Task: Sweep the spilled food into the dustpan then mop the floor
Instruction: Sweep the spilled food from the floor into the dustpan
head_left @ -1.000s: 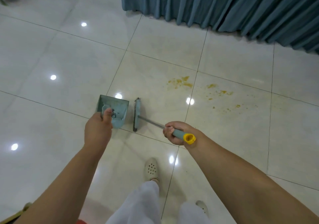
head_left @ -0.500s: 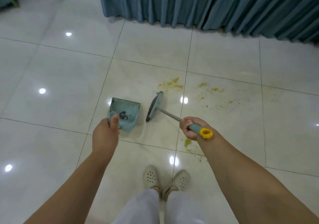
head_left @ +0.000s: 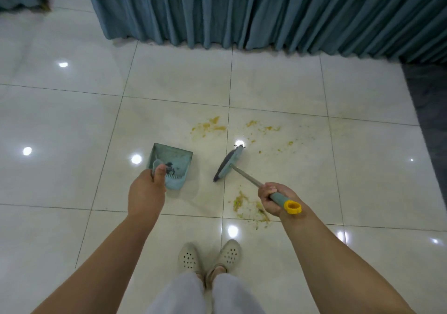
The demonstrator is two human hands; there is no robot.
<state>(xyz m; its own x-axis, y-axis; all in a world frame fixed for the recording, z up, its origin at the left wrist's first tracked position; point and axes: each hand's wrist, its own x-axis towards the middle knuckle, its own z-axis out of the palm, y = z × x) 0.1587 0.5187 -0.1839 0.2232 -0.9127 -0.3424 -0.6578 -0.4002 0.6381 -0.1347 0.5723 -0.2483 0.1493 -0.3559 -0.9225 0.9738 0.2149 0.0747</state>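
Broom point(head_left: 229, 166) has swung right; curtain point(head_left: 266, 11) behind spilled food point(head_left: 210, 126).

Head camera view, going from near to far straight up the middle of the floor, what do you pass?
Shoes → near patch of spilled food → brush head → far patches of spilled food → blue-green curtain.

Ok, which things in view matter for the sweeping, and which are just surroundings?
For the job:
dustpan, in left hand
brush, in right hand
far spill
near spill

Surroundings:
curtain
shoes
dark floor strip
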